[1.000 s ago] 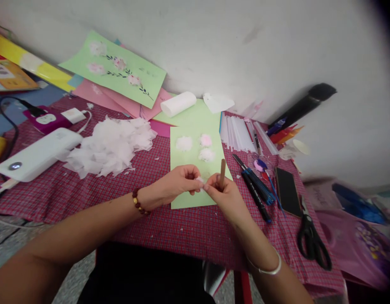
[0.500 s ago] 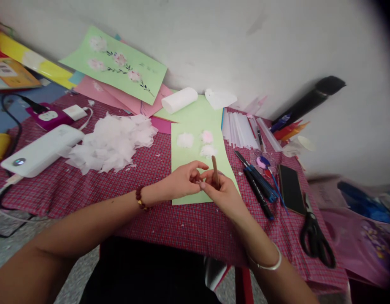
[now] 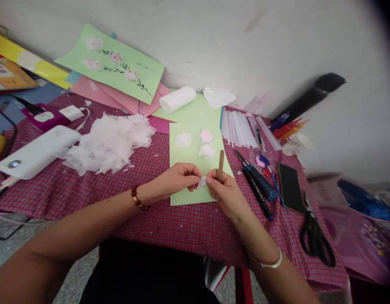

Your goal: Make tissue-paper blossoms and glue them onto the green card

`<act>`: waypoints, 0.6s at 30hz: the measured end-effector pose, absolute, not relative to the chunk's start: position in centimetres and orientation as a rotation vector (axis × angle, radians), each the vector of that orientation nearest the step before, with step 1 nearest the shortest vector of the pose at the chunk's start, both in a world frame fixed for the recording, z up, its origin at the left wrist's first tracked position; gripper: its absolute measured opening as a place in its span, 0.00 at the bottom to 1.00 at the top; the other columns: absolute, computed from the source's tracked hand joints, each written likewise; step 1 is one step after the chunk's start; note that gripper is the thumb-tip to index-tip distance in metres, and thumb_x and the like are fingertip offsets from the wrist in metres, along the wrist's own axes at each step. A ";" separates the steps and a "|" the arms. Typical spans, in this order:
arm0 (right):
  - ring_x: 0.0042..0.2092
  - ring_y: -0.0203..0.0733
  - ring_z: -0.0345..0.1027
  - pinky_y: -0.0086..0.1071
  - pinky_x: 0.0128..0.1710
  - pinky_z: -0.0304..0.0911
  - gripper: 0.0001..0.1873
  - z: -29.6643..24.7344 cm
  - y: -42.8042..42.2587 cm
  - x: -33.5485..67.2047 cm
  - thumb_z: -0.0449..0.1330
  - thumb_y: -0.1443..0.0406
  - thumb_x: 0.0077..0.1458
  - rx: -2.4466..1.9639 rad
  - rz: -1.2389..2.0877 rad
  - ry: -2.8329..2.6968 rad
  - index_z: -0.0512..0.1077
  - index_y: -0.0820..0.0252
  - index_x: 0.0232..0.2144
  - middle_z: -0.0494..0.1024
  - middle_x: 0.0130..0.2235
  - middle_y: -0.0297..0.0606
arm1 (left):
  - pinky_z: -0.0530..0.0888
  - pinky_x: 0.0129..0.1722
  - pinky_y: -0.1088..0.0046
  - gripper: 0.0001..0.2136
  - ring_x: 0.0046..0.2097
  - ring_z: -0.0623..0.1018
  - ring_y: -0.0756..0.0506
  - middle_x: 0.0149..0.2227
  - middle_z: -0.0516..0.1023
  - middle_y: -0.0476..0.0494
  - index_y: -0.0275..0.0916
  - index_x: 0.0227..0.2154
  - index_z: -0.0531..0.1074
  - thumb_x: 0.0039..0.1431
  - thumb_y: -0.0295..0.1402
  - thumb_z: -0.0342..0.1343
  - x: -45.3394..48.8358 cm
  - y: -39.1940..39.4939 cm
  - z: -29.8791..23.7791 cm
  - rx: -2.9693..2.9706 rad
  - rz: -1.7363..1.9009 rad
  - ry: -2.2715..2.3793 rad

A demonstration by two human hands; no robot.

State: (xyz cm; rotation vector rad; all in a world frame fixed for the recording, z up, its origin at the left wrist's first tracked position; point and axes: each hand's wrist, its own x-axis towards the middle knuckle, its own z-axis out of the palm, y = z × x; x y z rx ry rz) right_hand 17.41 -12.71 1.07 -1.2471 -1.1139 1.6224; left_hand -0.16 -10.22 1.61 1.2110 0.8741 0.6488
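Between my fingertips, over the lower part of a green paper sheet point(image 3: 182, 190), is a small piece of white tissue paper point(image 3: 201, 182). My left hand point(image 3: 179, 180) pinches its left side. My right hand point(image 3: 226, 190) pinches its right side and also keeps a flat brown wooden stick point(image 3: 220, 162) upright in its fingers. Farther up the sheet sit a white tissue flower point(image 3: 183, 139), a pink-centred flower point(image 3: 205, 136) and another white flower point(image 3: 207, 150). The stick's lower end is hidden by my right hand.
A heap of white tissue pieces point(image 3: 109, 141) lies left, beside a white power bank point(image 3: 39, 152). On the right are a cutter knife point(image 3: 255, 173), a black marker point(image 3: 258, 194), a phone point(image 3: 291, 188) and scissors point(image 3: 315, 236). Behind stands a green flower picture point(image 3: 119, 67) and a tissue roll point(image 3: 177, 99).
My hands have drawn slightly apart, and the tissue piece now shows between them. The wooden stick has shifted right and tipped more upright. The view has moved slightly.
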 end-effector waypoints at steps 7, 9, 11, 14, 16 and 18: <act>0.19 0.27 0.41 0.29 0.19 0.35 0.13 1.1 -13.0 17.2 0.65 0.59 0.47 -1.235 1.644 -1.100 0.65 0.59 0.24 0.55 0.16 0.22 | 0.64 0.29 0.77 0.06 0.27 0.67 0.54 0.25 0.69 0.53 0.35 0.28 0.69 0.46 0.31 0.57 0.0 -10.2 2.1 1.350 0.579 0.910; 0.18 0.27 0.42 0.29 0.19 0.35 0.13 1.2 -13.1 17.1 0.66 0.59 0.46 -1.230 1.672 -1.083 0.65 0.59 0.24 0.55 0.16 0.22 | 0.62 0.28 0.78 0.05 0.26 0.65 0.55 0.23 0.67 0.54 0.35 0.26 0.68 0.46 0.31 0.57 0.0 -10.2 2.2 1.433 0.589 0.934; 0.18 0.26 0.41 0.29 0.19 0.35 0.13 1.3 -13.1 17.0 0.66 0.60 0.46 -1.215 1.714 -1.053 0.65 0.59 0.24 0.55 0.16 0.21 | 0.61 0.27 0.78 0.03 0.26 0.64 0.55 0.23 0.67 0.54 0.35 0.25 0.68 0.47 0.30 0.55 0.0 -10.2 2.2 1.452 0.588 0.943; 0.17 0.26 0.40 0.29 0.19 0.35 0.13 1.5 -13.1 17.1 0.65 0.60 0.46 -1.191 1.775 -1.011 0.64 0.59 0.24 0.53 0.16 0.21 | 0.61 0.27 0.78 0.03 0.25 0.65 0.55 0.22 0.68 0.54 0.35 0.25 0.70 0.48 0.29 0.53 -0.2 -10.2 2.1 1.395 0.571 0.972; 0.17 0.26 0.39 0.28 0.18 0.35 0.13 1.5 -13.0 17.2 0.64 0.60 0.47 -1.193 1.788 -0.996 0.64 0.59 0.24 0.54 0.16 0.21 | 0.61 0.27 0.78 0.04 0.25 0.65 0.55 0.22 0.69 0.53 0.35 0.25 0.71 0.48 0.29 0.52 -0.3 -10.1 1.9 1.363 0.565 0.976; 0.18 0.26 0.40 0.28 0.18 0.35 0.13 1.5 -12.9 17.2 0.64 0.59 0.47 -1.206 1.758 -0.991 0.65 0.59 0.26 0.56 0.18 0.22 | 0.62 0.27 0.77 0.04 0.25 0.66 0.55 0.22 0.69 0.53 0.35 0.25 0.71 0.48 0.29 0.52 -0.4 -10.0 1.7 1.347 0.560 0.970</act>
